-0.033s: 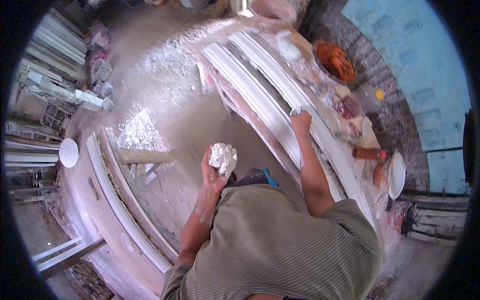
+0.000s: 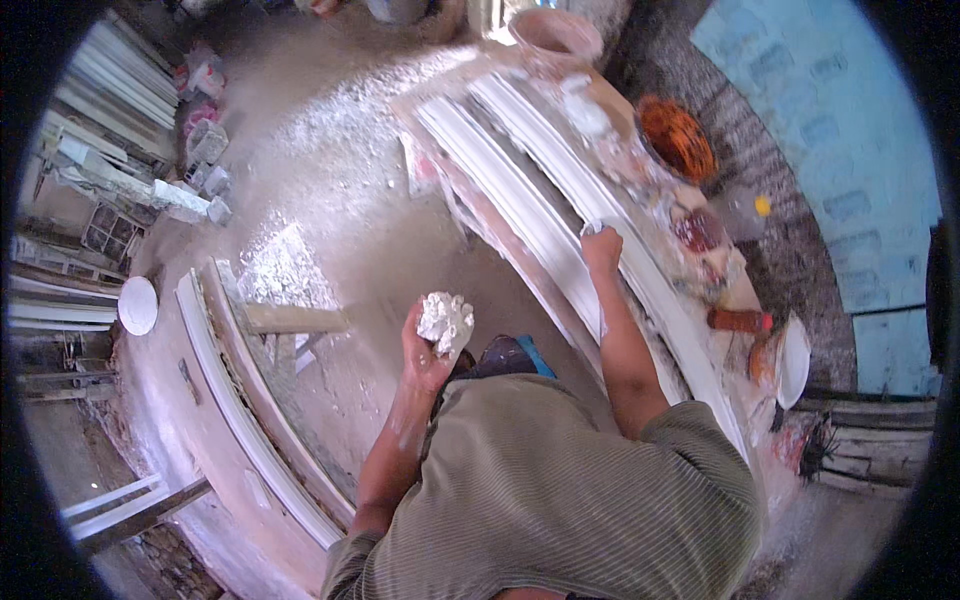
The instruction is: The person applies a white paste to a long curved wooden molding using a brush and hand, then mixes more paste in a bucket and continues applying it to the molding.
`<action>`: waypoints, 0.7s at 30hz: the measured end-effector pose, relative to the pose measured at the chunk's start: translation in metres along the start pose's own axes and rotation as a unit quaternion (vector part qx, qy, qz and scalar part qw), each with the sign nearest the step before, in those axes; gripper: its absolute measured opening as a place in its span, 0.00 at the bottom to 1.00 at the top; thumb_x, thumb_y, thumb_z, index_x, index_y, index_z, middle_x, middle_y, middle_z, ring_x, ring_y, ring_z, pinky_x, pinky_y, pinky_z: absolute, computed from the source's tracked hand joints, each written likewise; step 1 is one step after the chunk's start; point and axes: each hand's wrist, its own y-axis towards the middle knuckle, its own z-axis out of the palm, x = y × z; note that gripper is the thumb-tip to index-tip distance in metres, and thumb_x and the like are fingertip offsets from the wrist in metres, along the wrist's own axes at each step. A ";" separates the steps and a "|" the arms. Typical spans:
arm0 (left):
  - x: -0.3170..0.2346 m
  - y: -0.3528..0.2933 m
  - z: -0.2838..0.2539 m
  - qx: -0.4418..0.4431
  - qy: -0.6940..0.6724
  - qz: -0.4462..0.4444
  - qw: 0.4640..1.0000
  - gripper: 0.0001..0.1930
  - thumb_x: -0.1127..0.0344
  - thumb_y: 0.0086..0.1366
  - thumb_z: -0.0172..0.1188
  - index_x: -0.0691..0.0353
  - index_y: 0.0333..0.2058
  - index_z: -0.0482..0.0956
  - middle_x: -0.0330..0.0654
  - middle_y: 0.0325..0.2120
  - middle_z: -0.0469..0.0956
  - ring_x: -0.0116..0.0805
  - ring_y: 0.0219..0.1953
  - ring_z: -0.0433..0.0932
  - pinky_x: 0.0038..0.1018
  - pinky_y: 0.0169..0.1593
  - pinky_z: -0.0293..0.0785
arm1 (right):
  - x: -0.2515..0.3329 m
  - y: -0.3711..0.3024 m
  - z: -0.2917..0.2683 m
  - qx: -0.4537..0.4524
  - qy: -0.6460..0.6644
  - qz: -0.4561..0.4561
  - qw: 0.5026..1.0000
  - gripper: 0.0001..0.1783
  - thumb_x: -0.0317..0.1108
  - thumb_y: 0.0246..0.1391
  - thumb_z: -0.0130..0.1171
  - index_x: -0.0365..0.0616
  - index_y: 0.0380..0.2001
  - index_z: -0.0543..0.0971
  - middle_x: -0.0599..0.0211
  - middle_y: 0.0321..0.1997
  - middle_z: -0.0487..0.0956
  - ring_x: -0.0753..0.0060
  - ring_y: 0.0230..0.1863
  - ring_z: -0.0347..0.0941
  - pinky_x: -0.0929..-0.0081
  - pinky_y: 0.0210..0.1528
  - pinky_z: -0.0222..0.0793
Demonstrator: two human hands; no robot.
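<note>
We are still cupping plaster (image 2: 446, 322) in our half-curled left hand (image 2: 428, 362), our right hand (image 2: 603, 250) clenching something whitish (image 2: 592, 227) by the moulding (image 2: 645, 270), which is pointing lengthwise along the table's (image 2: 738, 290) right edge.

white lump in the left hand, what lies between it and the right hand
In the head view, a stretch of brownish floor and the nearer long white moulding lie between the white lump and the right hand.
</note>
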 end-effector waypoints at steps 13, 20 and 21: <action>-0.198 0.132 0.061 0.010 -0.039 0.004 0.999 0.21 0.55 0.71 0.43 0.66 0.49 0.74 0.55 0.48 0.77 0.54 0.52 0.75 0.63 0.60 0.65 | 0.232 0.105 0.137 -0.009 0.002 -0.057 0.998 0.19 0.41 0.48 0.63 0.29 0.30 0.81 0.35 0.32 0.80 0.38 0.39 0.79 0.51 0.45 0.75; -0.242 0.249 0.139 -0.017 -0.030 -0.012 0.999 0.22 0.55 0.71 0.41 0.65 0.53 0.70 0.56 0.53 0.72 0.59 0.57 0.70 0.62 0.61 0.63 | 0.363 0.077 0.092 0.107 -0.011 -0.226 0.968 0.22 0.45 0.52 0.63 0.39 0.42 0.80 0.47 0.34 0.81 0.43 0.36 0.79 0.53 0.41 0.74; -0.245 0.267 0.149 -0.012 -0.015 -0.020 1.000 0.22 0.55 0.71 0.40 0.65 0.53 0.70 0.57 0.53 0.73 0.59 0.57 0.70 0.61 0.61 0.63 | 0.383 0.059 0.077 0.150 -0.010 -0.259 0.954 0.22 0.44 0.52 0.63 0.40 0.46 0.78 0.49 0.39 0.81 0.45 0.38 0.78 0.54 0.42 0.74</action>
